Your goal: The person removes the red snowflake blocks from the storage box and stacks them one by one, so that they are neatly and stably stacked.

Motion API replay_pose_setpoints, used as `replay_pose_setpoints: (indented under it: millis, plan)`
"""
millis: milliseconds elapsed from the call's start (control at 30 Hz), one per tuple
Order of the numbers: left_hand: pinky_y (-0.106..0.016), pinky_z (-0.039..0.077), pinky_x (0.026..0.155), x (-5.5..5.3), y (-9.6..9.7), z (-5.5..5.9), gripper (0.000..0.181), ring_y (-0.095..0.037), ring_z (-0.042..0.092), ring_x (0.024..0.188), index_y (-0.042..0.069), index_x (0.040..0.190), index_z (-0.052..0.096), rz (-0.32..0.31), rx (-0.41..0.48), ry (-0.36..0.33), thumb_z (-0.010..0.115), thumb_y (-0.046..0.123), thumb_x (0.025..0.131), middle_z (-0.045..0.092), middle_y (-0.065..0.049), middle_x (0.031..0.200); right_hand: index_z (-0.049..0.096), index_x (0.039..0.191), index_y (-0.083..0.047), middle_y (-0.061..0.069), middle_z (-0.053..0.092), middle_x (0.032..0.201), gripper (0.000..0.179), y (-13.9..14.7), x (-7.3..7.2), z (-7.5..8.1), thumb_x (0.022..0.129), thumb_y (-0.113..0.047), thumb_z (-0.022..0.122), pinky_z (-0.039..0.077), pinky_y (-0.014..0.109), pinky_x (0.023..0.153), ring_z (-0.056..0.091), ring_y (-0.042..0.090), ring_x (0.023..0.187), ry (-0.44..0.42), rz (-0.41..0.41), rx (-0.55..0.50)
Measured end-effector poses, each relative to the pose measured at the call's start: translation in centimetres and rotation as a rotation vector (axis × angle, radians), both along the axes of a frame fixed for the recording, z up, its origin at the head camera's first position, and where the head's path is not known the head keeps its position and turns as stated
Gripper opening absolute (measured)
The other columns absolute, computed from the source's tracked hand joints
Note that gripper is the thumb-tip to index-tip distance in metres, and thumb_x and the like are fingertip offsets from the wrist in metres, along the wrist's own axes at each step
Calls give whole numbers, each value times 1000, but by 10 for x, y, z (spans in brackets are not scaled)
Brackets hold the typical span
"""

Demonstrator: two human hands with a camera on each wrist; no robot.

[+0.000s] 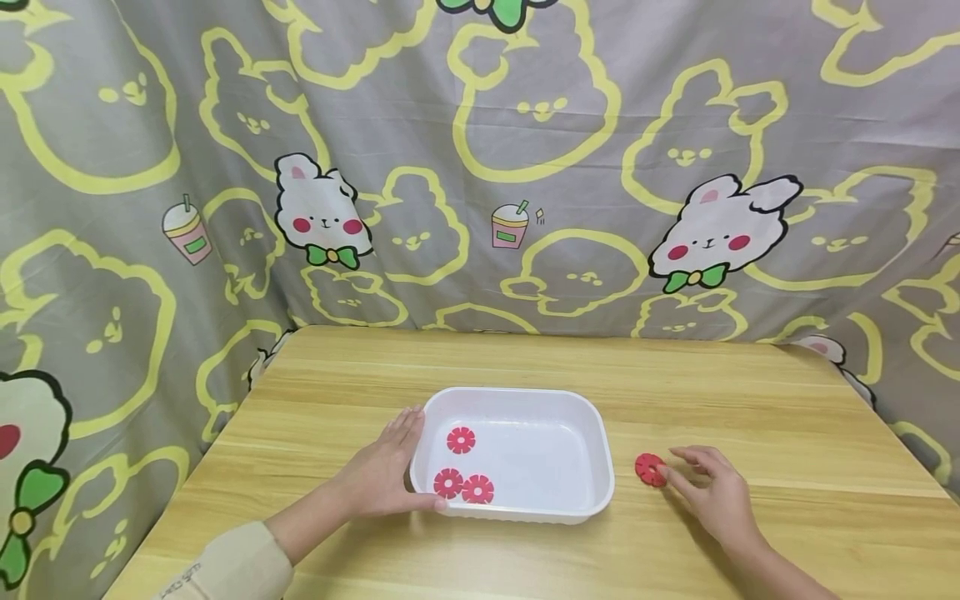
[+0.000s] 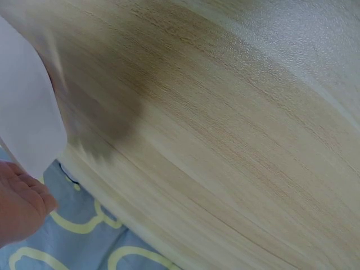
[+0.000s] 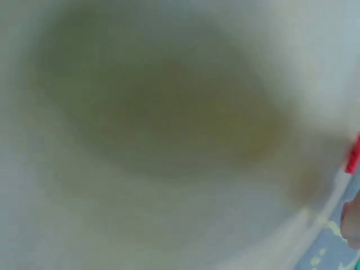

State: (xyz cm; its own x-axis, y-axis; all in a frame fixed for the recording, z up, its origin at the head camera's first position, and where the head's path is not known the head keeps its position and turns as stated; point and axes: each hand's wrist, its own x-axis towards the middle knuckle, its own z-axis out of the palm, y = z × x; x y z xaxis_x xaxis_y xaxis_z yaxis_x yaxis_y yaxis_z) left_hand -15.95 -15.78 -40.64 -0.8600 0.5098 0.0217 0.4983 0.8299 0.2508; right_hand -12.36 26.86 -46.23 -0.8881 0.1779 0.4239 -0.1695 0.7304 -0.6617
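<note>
My left hand (image 1: 386,471) rests at the left end of a white plastic tray (image 1: 525,514), fingers straight along its outer wall and thumb over the near rim. In the left wrist view, fingertips (image 2: 25,202) show beside the tray wall (image 2: 28,101). Right of the tray, my right hand (image 1: 712,496) pinches the edge of a red notched plastic disc (image 1: 645,467) with a hole in its middle, the thumb overlapping its right side. A bit of the red disc (image 3: 353,156) appears at the edge of the blurred right wrist view.
Three similar red discs (image 1: 477,490) lie in the tray's left part, two side by side near the front. The wood-grain table (image 1: 337,367) ends at a grey curtain (image 1: 420,300) printed with cartoon animals, hanging behind it and along both sides.
</note>
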Motion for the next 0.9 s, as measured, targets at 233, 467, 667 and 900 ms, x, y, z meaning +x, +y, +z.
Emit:
replay_pose_setpoints:
  millis: [233, 467, 667, 900]
  plan:
    - [-45, 28, 112, 0, -1, 0, 117, -38, 24, 139, -9, 142, 24, -5, 0, 2, 58, 74, 68, 24, -25, 150, 69, 95, 1, -14, 61, 91, 24, -7, -11, 27, 71, 0, 75, 39, -3, 74, 44, -20, 83, 129, 30, -52]
    - [-45, 27, 113, -1, 0, -1, 117, -38, 24, 140, -9, 143, 23, -10, 1, 4, 59, 73, 68, 24, -26, 150, 67, 92, 7, -29, 54, 94, 24, -25, -18, 47, 69, 8, 73, 40, -1, 77, 49, -12, 84, 191, 164, -135]
    - [-44, 27, 113, 0, 0, 0, 117, -38, 24, 139, -10, 142, 24, -13, -1, 6, 60, 73, 68, 24, -26, 149, 68, 90, 6, -24, 57, 94, 25, -43, -21, 51, 67, 11, 73, 42, 0, 76, 51, -9, 83, 196, 236, -166]
    - [-44, 27, 113, 0, -1, 1, 117, -39, 23, 140, -9, 143, 22, -9, 4, 11, 60, 72, 68, 22, -26, 150, 67, 90, 8, -6, 64, 91, 26, -63, -26, 53, 65, 12, 74, 44, 3, 76, 52, -7, 84, 214, 309, -205]
